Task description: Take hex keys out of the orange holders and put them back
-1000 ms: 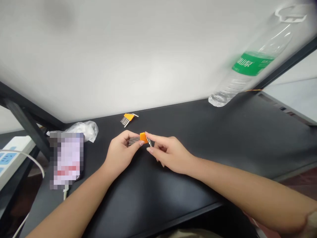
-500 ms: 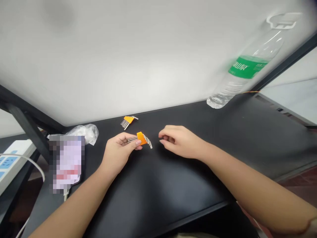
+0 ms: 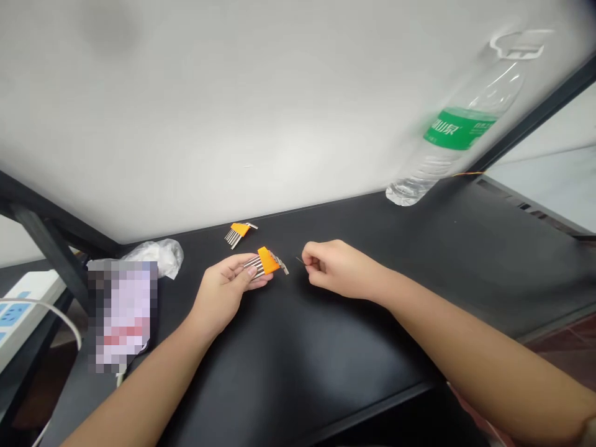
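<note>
My left hand (image 3: pixel 228 282) is closed on a hex key set (image 3: pixel 269 261), pinching its silver shafts between thumb and fingers. The orange holder shows plainly, with the short bent ends pointing right. Just to its right, my right hand (image 3: pixel 333 267) is closed in a pinch on a small thin hex key (image 3: pixel 299 260); only a fine tip sticks out from the fingertips, and the rest is hidden. The two hands are apart. Behind my left hand, a second hex key set (image 3: pixel 239 231) in an orange holder lies on the black table (image 3: pixel 298 360).
A large clear bottle (image 3: pixel 459 128) with a green label and white handle stands by the wall at right. On the left are a crumpled plastic bag (image 3: pixel 167 256), a pixelated phone-like object (image 3: pixel 125 310) with a cable, and a white power strip (image 3: pixel 28 304).
My right hand's pinch has tightened, and a thin tip now shows at its fingertips. The set in my left hand has turned so more of its shafts show. The view has shifted slightly.
</note>
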The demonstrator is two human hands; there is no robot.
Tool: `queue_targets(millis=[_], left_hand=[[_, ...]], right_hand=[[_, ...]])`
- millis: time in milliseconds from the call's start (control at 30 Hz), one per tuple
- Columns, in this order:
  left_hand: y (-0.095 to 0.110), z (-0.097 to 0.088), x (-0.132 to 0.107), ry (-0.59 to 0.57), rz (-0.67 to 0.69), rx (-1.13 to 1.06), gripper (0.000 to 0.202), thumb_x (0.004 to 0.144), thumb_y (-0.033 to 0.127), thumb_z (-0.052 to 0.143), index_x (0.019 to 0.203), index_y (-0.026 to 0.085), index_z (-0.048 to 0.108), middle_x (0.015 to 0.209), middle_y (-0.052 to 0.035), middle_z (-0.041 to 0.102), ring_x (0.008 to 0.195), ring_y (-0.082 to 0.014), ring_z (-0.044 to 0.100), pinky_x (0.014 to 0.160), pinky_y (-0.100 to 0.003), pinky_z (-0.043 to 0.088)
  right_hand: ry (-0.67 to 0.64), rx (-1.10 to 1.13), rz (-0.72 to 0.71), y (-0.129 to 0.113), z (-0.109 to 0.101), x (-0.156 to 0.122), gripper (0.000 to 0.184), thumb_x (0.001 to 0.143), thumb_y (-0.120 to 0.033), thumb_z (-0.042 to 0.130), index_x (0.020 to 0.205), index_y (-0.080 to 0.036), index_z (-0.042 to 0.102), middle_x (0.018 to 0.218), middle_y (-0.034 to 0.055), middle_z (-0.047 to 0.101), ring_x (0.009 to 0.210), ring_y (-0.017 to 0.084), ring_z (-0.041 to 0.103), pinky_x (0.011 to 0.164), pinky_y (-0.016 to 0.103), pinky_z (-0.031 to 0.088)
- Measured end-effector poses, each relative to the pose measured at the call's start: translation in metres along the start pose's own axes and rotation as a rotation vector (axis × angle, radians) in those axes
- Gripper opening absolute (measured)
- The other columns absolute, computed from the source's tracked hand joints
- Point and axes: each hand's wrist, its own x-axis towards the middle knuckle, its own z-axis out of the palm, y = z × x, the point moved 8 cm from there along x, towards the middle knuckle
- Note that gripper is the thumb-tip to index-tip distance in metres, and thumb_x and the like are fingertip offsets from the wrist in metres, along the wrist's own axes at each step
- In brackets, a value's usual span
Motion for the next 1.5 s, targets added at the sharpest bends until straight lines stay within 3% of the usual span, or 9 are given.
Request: queue_targets(millis=[233,567,833,1000,1500], left_hand=[[0.003,0.008,-0.003,-0.084,0.01,0.033,0.036,0.089,0.037,0.077,0.115,0.013,0.071,0.111,-0.0135,0.078,0.097,-0.0289,0.078,0.094,-0.047,0.065],[0.011,0.01,-0.008,-0.053,0.003,0.155,0.032,0.085,0.037,0.08,0.106,0.013,0.075,0.098,-0.0114,0.08,0.083,-0.0252,0.079,0.086,-0.042,0.067],[0.014,0.01,-0.009,-0.046,0.017,0.278,0.027,0.083,0.039,0.081,0.095,0.015,0.076,0.086,-0.0082,0.08,0.077,-0.0221,0.077,0.08,-0.036,0.065],[0.015,0.012,-0.01,-0.052,0.023,0.304,0.028,0.083,0.042,0.081,0.093,0.016,0.075,0.084,-0.0078,0.079,0.077,-0.0228,0.076,0.08,-0.038,0.065],[0.012,0.016,-0.011,-0.117,0.061,0.252,0.027,0.091,0.041,0.073,0.103,0.017,0.075,0.097,-0.0076,0.08,0.084,-0.0232,0.077,0.087,-0.039,0.066]], right_hand=[[0.104,0.416,-0.091,-0.004,-0.004,0.003,0.004,0.092,-0.019,0.059,0.095,-0.018,0.062,0.081,-0.0021,0.063,0.067,0.009,0.054,0.065,0.021,0.042],[0.099,0.393,-0.131,-0.014,-0.011,0.001,0.011,0.097,-0.021,0.057,0.095,-0.018,0.067,0.084,-0.0004,0.064,0.067,0.008,0.053,0.065,0.02,0.043],[-0.021,0.598,0.066,-0.002,0.003,-0.002,0.016,0.097,-0.031,0.058,0.097,-0.019,0.068,0.07,-0.0026,0.059,0.051,0.009,0.052,0.051,0.021,0.044],[-0.027,0.627,0.077,-0.004,0.003,-0.003,0.015,0.097,-0.031,0.059,0.096,-0.018,0.067,0.066,-0.0026,0.059,0.051,0.009,0.053,0.051,0.021,0.045],[-0.068,0.831,0.216,0.004,0.009,-0.002,0.02,0.095,-0.036,0.065,0.098,-0.015,0.067,0.054,-0.003,0.057,0.043,0.009,0.05,0.039,0.018,0.04]])
